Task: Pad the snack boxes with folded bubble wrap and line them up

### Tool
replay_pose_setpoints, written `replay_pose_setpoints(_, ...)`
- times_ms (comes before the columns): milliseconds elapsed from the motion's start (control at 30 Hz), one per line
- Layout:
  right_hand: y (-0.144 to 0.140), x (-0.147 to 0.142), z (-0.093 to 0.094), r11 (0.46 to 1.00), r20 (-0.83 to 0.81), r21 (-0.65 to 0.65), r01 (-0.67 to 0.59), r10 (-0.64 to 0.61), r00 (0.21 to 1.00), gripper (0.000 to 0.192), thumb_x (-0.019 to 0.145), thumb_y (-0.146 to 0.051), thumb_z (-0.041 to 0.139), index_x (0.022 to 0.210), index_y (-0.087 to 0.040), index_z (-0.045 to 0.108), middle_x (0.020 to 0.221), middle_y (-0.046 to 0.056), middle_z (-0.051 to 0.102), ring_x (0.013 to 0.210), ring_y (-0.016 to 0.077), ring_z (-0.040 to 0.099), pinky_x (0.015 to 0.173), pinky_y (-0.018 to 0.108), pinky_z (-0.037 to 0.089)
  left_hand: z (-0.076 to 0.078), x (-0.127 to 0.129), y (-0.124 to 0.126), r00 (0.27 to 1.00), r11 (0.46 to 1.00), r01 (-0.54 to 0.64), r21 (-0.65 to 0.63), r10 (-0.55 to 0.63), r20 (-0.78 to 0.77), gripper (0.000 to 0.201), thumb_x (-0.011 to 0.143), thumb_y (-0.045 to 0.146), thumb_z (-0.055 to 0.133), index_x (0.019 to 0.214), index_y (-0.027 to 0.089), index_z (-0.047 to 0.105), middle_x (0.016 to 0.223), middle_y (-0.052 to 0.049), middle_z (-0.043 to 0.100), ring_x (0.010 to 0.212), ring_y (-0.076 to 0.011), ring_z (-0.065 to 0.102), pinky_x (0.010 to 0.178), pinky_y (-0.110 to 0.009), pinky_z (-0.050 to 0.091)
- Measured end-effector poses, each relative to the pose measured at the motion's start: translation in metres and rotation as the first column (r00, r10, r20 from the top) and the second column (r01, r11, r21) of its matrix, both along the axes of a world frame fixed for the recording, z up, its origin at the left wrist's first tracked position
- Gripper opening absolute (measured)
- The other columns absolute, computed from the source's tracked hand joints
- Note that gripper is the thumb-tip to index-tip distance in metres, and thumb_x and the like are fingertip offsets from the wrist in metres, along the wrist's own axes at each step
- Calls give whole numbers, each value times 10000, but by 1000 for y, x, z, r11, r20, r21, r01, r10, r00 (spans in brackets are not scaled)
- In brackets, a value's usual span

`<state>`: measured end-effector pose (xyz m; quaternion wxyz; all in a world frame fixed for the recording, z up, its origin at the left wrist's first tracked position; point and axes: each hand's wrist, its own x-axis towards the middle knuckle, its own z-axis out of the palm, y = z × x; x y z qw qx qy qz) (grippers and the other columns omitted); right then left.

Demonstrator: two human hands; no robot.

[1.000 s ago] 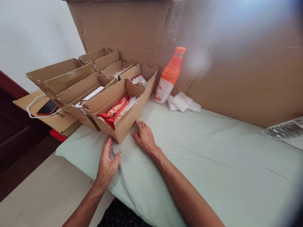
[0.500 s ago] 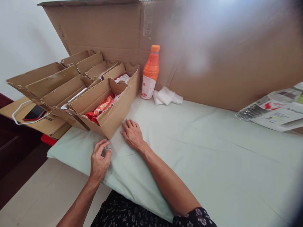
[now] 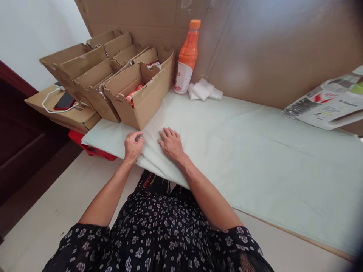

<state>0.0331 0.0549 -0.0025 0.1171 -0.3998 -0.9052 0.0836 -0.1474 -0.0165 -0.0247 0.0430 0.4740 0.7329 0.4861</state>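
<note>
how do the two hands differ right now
The left hand is curled, fingers bent under, at the near edge of the pale sheet; the right hand lies flat with fingers spread, a little further in. The left sits below the corner of the nearest box; the right sits off to its side. Both rest on the sheet and hold nothing.

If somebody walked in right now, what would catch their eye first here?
Probably the orange bottle, standing upright against the big cardboard sheet at the back of the pale green cloth. Next, the row of open cardboard boxes at the cloth's left end, the nearest showing red packets. In front of them the left hand is curled on the cloth's edge and the right hand lies flat beside it.
</note>
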Motion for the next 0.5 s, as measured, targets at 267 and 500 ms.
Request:
replay_pose_setpoints(267,-18,16,2,1000,-9,-6,17,-17,1000,481,1013,-344,439,1443,-152,536,1571,132,451,1465,308,360,1190,448,268,-3,-8,5,1000,1000,24,-15,-24,9,275,757,152,529,935,153,738,948,-84,754,930,-232,678,919,-363,523)
replay_pose_setpoints(500,-17,24,0,999,-19,-36,2,-3,1000,501,998,-352,441,1454,-167,533,1583,115,441,1469,299,359,1189,454,282,-4,-11,6,999,999,27,-20,-27,18,275,759,146,521,934,156,733,942,-71,758,930,-221,680,926,-353,510)
